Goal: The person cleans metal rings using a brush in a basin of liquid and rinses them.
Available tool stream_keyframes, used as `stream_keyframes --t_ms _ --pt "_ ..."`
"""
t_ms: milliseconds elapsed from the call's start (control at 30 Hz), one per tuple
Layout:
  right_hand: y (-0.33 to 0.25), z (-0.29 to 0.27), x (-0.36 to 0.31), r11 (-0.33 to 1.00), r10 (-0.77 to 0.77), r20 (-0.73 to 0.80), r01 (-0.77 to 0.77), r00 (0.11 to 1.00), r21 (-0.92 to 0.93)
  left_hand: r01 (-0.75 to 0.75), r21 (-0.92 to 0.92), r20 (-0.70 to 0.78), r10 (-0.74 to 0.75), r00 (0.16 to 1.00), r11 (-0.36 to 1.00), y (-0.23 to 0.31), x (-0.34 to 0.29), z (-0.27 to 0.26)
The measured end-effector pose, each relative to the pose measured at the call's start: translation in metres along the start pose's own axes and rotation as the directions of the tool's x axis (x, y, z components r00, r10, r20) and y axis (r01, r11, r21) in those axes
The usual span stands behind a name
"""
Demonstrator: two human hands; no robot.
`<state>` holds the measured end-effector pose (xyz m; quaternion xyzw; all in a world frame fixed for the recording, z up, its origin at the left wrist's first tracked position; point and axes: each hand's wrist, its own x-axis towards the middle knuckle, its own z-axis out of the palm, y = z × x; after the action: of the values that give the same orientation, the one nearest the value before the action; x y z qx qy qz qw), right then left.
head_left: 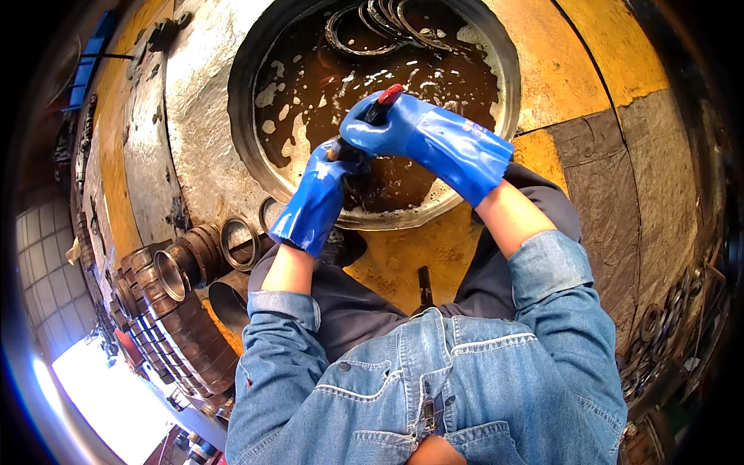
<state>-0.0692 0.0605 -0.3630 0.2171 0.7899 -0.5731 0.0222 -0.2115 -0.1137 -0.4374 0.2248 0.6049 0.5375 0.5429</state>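
Observation:
Blue gloves cover both my hands, which meet above the near half of a wide round basin of brown, foamy liquid. My right hand is closed round a dark-handled tool with a red end that sticks up past the thumb. Just below it, my left hand is closed at a dark piece, mostly hidden by the gloves. A small tan patch shows between the hands; whether it is bristles I cannot tell. Several thin metal rings lie partly in the liquid at the basin's far side.
Many dark metal rings and cylinders are stacked at my left, and an upright ring stands by the basin. A short dark rod shows between my legs. Chain-like metal parts lie at the right. Worn metal plates cover the floor.

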Motion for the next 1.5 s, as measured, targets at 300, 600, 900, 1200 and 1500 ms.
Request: stream_keyframes --t_ms 300,600,900,1200,1500 --pt "0.080 -0.014 0.036 0.897 0.127 -0.230 -0.013 0.965 0.442 0.104 0.002 0.094 -0.103 0.990 0.995 0.018 -0.002 0.012" --pt "0.041 -0.020 0.005 0.982 0.160 -0.344 -0.184 0.925 -0.038 0.109 -0.086 0.139 -0.096 0.986 0.990 0.011 -0.002 0.010" --pt "0.053 -0.030 -0.022 0.900 0.409 -0.517 -0.427 0.752 0.091 0.246 -0.056 0.204 -0.230 0.952 0.968 0.015 0.002 0.027" --pt "0.072 -0.047 -0.031 0.879 0.305 -0.674 -0.471 0.673 -0.072 0.178 -0.066 0.169 -0.164 0.972 0.982 -0.004 0.010 0.029" --pt "0.066 -0.006 0.044 0.958 0.062 -0.030 -0.051 0.998 0.281 0.001 0.087 -0.091 0.007 0.996 0.996 0.001 0.005 0.003"
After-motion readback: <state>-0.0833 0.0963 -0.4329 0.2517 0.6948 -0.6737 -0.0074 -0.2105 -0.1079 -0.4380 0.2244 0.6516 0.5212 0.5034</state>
